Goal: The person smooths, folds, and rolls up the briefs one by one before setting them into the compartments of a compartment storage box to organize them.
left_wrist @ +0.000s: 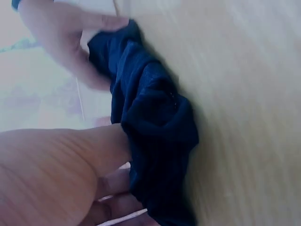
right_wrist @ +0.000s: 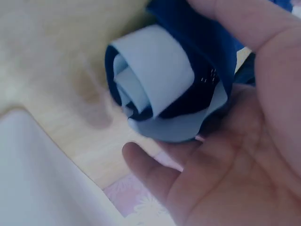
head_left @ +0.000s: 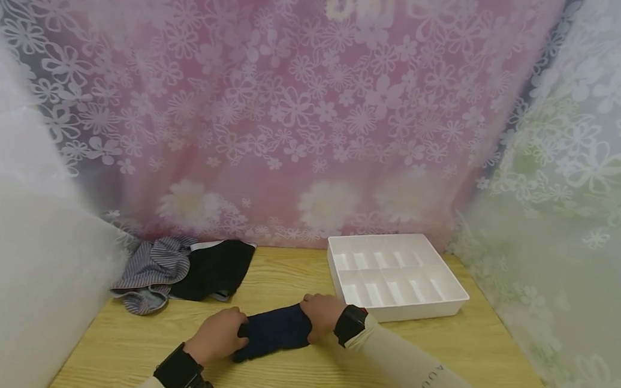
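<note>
Both hands hold a folded navy garment (head_left: pixel 276 331) low over the wooden table, one at each end. My left hand (head_left: pixel 219 335) grips its left end, thumb on top and fingers beneath. At the opposite end my right hand (head_left: pixel 323 316) pinches the cloth between thumb and fingers. The left wrist view shows the navy cloth (left_wrist: pixel 155 108) bunched into soft folds. Seen from the right wrist, the end of the garment (right_wrist: pixel 155 70) is rolled in layers, with a pale light-blue inner side showing.
A white divided box (head_left: pixel 356 275) with two rows of compartments stands at the back right, close beyond my right hand. At the back left lie a grey striped garment (head_left: pixel 156 267) and a black one (head_left: pixel 218 272) with a white band. Floral curtains (head_left: pixel 293 127) enclose the wooden table (head_left: pixel 418 352).
</note>
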A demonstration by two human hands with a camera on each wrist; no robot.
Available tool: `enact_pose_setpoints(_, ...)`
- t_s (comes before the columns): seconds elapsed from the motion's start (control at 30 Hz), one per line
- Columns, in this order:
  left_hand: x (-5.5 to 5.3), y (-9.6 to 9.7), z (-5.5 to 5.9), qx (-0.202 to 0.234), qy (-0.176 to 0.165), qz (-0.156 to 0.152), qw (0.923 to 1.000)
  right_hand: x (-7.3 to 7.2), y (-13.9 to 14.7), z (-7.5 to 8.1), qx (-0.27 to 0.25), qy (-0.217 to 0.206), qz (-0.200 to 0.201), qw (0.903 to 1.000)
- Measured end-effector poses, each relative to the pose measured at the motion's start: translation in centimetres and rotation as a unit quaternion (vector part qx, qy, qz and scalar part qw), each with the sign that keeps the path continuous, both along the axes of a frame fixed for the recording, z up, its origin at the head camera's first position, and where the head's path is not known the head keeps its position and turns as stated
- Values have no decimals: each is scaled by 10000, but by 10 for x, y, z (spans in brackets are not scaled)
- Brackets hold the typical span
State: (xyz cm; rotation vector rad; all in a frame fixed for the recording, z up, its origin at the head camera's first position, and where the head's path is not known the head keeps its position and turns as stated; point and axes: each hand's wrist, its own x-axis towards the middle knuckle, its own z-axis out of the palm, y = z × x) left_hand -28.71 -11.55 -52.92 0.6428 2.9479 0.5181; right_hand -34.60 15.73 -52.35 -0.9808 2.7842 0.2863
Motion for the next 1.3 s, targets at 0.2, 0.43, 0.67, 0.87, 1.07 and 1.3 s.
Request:
enact_pose_setpoints(0.2, 29, 12, 3, -258, 107, 158, 9995, -8, -6, 4, 787, 275, 428, 9956)
enact_pose_setpoints(0.43, 54, 24, 6, -589, 141, 408, 9973, -10, -19, 14, 1870, 1161, 1034, 9700)
enact_pose_setpoints(0.67, 76, 59, 13, -1309, -440, 828, 9870, -9, -45, 25, 2270, 1755, 1617, 9442)
enact_pose_setpoints(0.87, 89, 90, 14, -1575, -1023, 816, 9788, -16, -70, 8, 2602, 2295, 2201, 9117)
enact_pose_setpoints(1.07, 90, 98, 12, -1511, -1186, 782, 9782, -17, -80, 19, 2692, 2492, 2730, 8893)
enact_pose_setpoints(1.3, 91, 88, 14, -927, -1284, 956, 9827, -30, -75, 10, 1691, 2765, 2666, 9077)
